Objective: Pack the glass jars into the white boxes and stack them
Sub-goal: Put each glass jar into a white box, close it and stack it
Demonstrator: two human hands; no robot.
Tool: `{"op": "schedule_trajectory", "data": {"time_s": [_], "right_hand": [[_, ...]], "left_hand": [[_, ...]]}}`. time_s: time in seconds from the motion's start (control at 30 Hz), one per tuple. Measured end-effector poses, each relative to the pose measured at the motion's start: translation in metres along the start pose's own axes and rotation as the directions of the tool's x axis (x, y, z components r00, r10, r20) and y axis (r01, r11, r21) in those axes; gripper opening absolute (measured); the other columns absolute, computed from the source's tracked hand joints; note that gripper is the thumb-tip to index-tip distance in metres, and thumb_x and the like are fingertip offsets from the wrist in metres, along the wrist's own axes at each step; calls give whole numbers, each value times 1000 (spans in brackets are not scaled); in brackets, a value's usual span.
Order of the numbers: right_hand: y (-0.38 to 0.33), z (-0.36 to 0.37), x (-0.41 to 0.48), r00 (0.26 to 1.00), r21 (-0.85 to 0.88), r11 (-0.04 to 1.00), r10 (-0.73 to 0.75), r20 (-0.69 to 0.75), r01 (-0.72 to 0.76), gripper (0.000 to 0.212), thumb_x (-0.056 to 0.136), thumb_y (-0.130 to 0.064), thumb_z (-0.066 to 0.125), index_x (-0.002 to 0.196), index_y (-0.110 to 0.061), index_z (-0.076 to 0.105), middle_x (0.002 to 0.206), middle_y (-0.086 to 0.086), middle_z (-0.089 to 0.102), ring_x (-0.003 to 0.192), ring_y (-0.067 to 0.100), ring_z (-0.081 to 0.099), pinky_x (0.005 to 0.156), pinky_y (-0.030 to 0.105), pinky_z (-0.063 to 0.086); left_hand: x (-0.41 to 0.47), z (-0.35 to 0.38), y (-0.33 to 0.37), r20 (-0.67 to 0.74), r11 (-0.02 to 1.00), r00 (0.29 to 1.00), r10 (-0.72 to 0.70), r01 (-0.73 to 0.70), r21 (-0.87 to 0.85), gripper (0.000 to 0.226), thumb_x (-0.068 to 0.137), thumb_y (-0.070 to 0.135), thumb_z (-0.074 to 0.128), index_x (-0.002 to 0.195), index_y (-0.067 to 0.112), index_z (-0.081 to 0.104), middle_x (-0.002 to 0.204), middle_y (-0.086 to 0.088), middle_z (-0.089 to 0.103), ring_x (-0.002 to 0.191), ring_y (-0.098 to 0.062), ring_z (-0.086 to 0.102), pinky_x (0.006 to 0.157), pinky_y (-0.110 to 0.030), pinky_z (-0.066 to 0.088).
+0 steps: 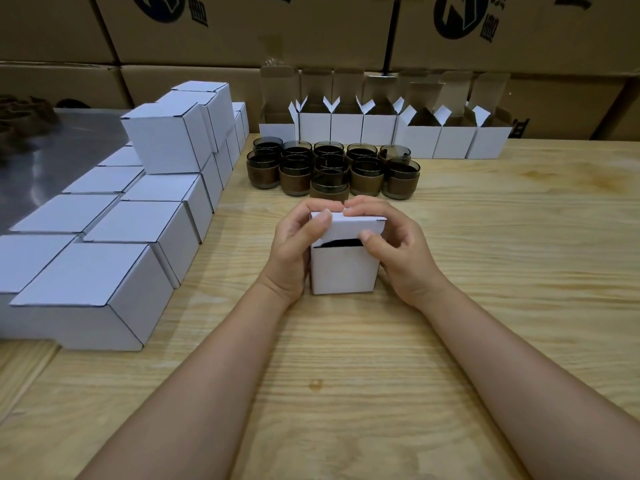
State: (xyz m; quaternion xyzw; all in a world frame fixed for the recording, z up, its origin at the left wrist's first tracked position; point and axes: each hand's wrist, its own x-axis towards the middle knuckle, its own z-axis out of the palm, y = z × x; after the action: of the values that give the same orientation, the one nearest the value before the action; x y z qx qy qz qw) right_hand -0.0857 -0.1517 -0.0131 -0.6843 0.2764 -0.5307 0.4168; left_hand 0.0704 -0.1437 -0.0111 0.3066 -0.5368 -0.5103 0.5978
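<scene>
A small white box (343,270) stands on the wooden table in front of me, its lid folded down but with a dark gap still showing under the front edge. My left hand (294,244) grips the box's left side, thumb on the lid. My right hand (398,244) holds the right side, fingers curled over the lid and thumb at its front edge. Behind it stand several dark glass jars (332,169) with brown bands. Several open white boxes (381,128) line the back. Closed white boxes (131,220) are stacked at the left.
Large brown cartons (311,32) form a wall behind the table. A grey metal surface (45,157) lies at the far left behind the stack. Bare wooden tabletop (519,237) spreads to the right and in front of me.
</scene>
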Motion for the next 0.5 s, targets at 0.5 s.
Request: {"op": "schedule_trajectory", "data": {"time_s": [0.5], "right_hand": [[-4,-2,-3,996,49,999,-1,84,-3,23,73,-27,58,87,-35,73,121,9,49,119,15,49,100,36,41]], "left_hand": [[0,-7,-2,54,998,997,-47,45,42,34,57,31,70,85,13,63,126,-20,56,111,-34,56,86,-43,47]]}}
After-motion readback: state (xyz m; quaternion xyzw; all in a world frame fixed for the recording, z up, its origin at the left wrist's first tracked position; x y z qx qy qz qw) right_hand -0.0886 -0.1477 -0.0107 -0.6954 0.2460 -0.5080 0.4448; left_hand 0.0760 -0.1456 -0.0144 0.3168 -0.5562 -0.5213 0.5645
